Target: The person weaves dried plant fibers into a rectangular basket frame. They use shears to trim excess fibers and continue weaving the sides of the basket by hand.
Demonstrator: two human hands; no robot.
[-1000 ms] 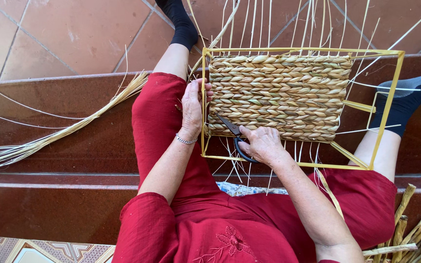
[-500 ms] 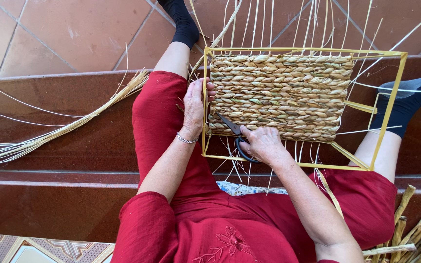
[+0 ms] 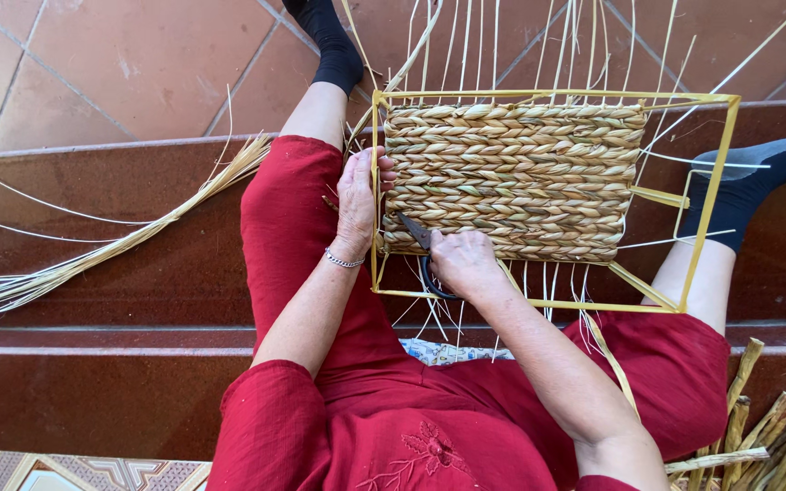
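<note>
A half-woven straw basket panel [image 3: 520, 177] fills a yellow metal frame [image 3: 719, 173] that rests across my lap. My left hand [image 3: 358, 205] grips the frame's left upright bar, with a thin bracelet on the wrist. My right hand [image 3: 464, 264] holds black scissors [image 3: 418, 238] at the panel's lower left corner, blades pointing up and left against the weave. Loose pale strands hang below the panel and stick out above it.
A long bundle of straw [image 3: 111, 250] lies on the dark red step to my left. Thick dried stalks [image 3: 766, 436] are piled at the lower right. My legs in red trousers and dark socks [image 3: 752, 182] flank the frame. Terracotta tiles lie beyond.
</note>
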